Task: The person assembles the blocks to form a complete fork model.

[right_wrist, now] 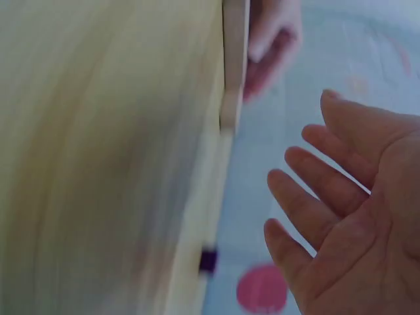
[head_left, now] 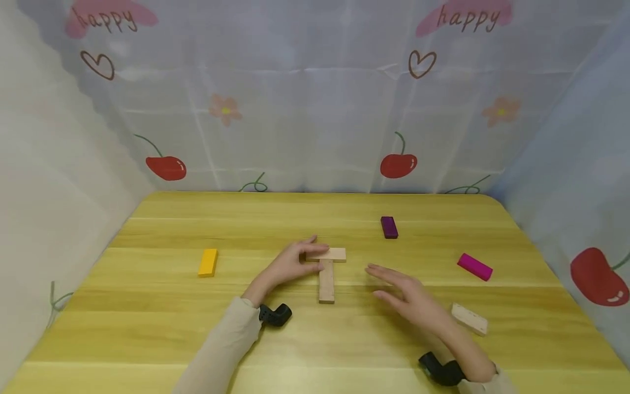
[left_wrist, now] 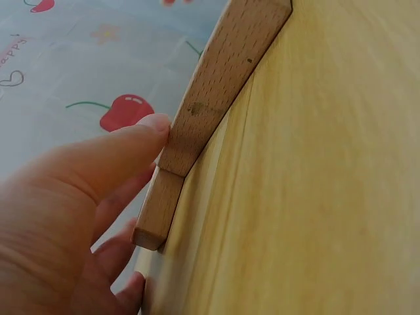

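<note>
Two plain wooden blocks lie on the table as a T: a crosswise block (head_left: 337, 254) at the back and a lengthwise block (head_left: 327, 284) meeting it from the front. My left hand (head_left: 291, 262) is at their left side, fingers over the crosswise block's left end, thumb against the lengthwise block near the joint. In the left wrist view, the thumb of my left hand (left_wrist: 79, 184) touches the lengthwise block (left_wrist: 223, 79), beside the crosswise block (left_wrist: 159, 207). To the right, my right hand (head_left: 410, 298) hovers with fingers extended, holding nothing; its palm (right_wrist: 367, 223) shows in the right wrist view.
A yellow block (head_left: 208, 262) lies at the left of the table (head_left: 123, 312). Towards the back right is a purple block (head_left: 389, 227), with a magenta block (head_left: 474, 267) farther right. Another plain wooden block (head_left: 470, 319) lies beside my right forearm. A patterned curtain (head_left: 305, 109) hangs behind.
</note>
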Motion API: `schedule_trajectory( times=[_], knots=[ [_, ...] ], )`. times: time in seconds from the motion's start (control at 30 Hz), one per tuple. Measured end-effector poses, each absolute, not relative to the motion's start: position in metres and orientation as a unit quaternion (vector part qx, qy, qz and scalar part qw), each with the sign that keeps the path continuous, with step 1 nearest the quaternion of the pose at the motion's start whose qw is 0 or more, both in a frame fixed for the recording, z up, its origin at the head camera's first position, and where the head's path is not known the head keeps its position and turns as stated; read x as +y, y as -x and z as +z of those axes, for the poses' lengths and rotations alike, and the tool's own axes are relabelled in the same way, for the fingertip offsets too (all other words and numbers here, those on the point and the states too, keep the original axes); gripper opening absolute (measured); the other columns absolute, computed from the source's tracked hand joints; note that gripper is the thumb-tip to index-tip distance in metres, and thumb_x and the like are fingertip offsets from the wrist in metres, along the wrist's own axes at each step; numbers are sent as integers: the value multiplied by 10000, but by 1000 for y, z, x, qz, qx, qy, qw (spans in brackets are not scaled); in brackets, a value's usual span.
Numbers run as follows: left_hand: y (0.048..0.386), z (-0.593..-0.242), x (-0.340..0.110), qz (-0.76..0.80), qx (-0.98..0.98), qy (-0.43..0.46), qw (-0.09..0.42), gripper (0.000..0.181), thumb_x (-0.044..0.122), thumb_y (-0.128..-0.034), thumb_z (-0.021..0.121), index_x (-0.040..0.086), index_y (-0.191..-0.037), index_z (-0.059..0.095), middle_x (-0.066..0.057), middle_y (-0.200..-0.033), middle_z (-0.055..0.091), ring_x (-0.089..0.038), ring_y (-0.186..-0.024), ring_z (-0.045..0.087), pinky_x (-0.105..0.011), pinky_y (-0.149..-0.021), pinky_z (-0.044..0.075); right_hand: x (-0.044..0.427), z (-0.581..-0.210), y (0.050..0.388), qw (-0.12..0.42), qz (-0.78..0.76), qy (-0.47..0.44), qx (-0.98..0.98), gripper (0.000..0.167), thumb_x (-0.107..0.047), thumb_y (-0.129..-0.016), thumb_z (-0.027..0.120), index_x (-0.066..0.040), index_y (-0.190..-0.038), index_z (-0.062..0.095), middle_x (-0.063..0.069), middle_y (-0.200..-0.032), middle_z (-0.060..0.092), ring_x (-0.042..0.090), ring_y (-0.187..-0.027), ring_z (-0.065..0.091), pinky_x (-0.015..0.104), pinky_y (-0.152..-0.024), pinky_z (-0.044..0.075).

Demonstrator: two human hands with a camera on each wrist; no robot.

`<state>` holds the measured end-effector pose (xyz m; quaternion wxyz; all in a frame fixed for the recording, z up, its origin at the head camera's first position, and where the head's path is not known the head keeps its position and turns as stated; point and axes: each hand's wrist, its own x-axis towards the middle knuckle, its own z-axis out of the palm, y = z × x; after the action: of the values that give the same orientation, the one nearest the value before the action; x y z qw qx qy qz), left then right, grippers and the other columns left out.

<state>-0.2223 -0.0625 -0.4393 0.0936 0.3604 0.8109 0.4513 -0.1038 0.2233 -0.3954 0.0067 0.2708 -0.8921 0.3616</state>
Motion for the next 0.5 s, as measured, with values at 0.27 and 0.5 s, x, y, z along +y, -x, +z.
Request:
schedule_trajectory(
  times=[0.27,0.5],
  knots=[
    [224,-441,-66,463,809,-350,93,419,190,-861,701,112,-1263,613,9,-1313,534,-183,-1357,245,-418,-1075,222,318,-389,74,10,379,-179,-908,465,-126,-927,605,-96,-1376,486,89,-1346,494,-66,-1096,453,155,-820,423],
    [222,-444,-61,467,805,-352,97,410,181,-856,705,106,-1251,622,24,-1296,547,-199,-1354,258,-404,-1074,226,371,-403,53,-26,352,-172,-920,567,-152,-838,715,-29,-1346,497,8,-1333,504,-158,-1175,304,39,-865,267]
  ],
)
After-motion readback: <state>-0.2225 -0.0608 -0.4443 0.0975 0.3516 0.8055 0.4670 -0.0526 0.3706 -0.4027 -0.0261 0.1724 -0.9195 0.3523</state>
